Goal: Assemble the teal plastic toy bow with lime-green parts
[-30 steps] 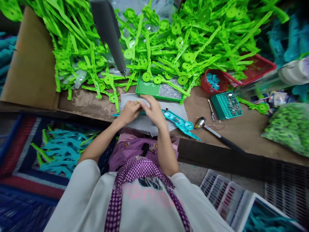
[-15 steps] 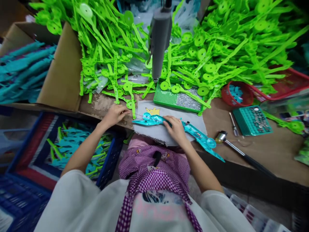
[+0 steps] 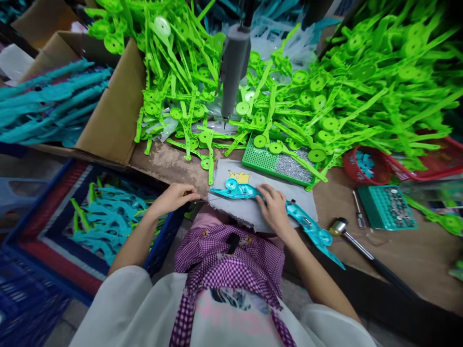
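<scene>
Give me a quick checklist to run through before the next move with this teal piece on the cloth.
1. Teal piece lies flat on grey cloth: ok.
2. Right hand presses on it: ok.
3. Left hand sits at the table edge, off the piece: ok.
4. Left hand holds a small part: cannot tell.
5. Hanging screwdriver is above the piece: not ok, it hangs farther back.
6. Screw tray is stocked: ok.

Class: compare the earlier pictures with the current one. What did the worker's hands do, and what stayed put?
The left hand left the teal part and drew back to the table edge, fingers pinched. The right hand stayed pressing the part on the grey cloth. The hanging screwdriver, green tray and hammer kept their places.
</scene>
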The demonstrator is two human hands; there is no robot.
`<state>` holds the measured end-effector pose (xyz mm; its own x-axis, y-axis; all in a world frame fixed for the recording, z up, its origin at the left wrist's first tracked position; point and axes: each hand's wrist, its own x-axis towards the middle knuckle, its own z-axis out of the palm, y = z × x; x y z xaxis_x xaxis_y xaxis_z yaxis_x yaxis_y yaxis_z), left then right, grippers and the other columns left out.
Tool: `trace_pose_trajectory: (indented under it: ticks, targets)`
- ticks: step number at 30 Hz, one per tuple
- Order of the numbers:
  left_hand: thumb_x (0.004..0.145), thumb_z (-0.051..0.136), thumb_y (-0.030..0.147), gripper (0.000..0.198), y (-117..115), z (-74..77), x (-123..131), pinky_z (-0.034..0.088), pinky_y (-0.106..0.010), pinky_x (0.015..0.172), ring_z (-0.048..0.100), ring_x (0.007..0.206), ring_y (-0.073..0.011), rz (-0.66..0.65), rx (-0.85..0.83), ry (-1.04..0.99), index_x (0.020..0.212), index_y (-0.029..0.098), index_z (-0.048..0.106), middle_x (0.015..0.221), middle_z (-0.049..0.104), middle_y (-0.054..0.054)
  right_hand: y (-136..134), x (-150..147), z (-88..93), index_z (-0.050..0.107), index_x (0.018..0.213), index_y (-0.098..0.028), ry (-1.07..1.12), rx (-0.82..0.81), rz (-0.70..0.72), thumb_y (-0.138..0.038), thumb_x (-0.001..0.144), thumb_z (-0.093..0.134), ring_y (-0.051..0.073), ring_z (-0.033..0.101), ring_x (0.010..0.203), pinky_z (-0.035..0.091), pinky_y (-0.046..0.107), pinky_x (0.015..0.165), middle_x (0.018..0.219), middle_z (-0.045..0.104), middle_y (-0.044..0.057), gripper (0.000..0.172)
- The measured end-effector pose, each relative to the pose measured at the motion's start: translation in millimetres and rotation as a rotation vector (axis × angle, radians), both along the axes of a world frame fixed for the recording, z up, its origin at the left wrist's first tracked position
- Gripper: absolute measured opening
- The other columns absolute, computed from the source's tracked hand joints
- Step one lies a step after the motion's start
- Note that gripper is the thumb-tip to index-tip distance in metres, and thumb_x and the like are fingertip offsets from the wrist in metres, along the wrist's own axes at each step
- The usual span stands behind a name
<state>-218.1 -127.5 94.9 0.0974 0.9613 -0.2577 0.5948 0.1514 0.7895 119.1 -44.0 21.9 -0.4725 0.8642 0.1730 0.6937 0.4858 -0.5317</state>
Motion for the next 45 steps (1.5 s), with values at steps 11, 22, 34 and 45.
trace_pose_trajectory:
  ticks: [11,22,34,45]
  targets:
    - [0.097,0.053,0.050,0.032,1.5,-16.8,82.3,0.053,-0.028,0.067,0.063,0.067,-0.0158,0.613,0.352,-0.155,0.095,0.021,0.066,0.077,0.068,-0.002,-31.8,-69.8,62.9,0.072,0.102,-0.025,0.388,-0.354,0.242,-0.048,0.100,0.048,0.020,0.069,0.071,0.056,0.034,0.070,0.083,0.075,0.005,0.034]
    - [0.083,0.069,0.034,0.040,53.6,-83.6,36.2,0.057,-0.032,0.074,0.072,0.078,-0.0204,0.681,0.243,-0.153,0.119,0.016,0.065,0.090,0.075,-0.007,20.0,21.2,43.7,0.070,0.114,-0.019,0.279,0.194,-0.539,-0.052,0.096,0.050,0.031,0.057,0.115,0.046,0.054,0.102,0.113,0.056,0.015,0.043]
    - [0.080,0.068,0.055,0.058,18.3,-92.5,54.8,0.059,-0.038,0.089,0.073,0.100,-0.0254,0.715,0.222,-0.425,0.121,0.014,0.068,0.111,0.076,-0.014,40.9,-109.8,101.5,0.069,0.104,-0.024,0.589,-0.058,-0.103,-0.042,0.100,0.046,0.022,0.063,0.099,0.054,0.043,0.092,0.103,0.066,0.009,0.029]
    - [0.099,0.041,0.023,0.039,16.7,-72.6,8.2,0.052,-0.040,0.096,0.066,0.104,-0.0251,0.394,0.327,0.224,0.127,0.020,0.069,0.108,0.072,-0.011,19.9,-98.6,49.2,0.072,0.103,-0.024,0.392,-0.087,0.041,-0.040,0.099,0.049,0.026,0.066,0.107,0.054,0.046,0.097,0.110,0.070,0.011,0.028]
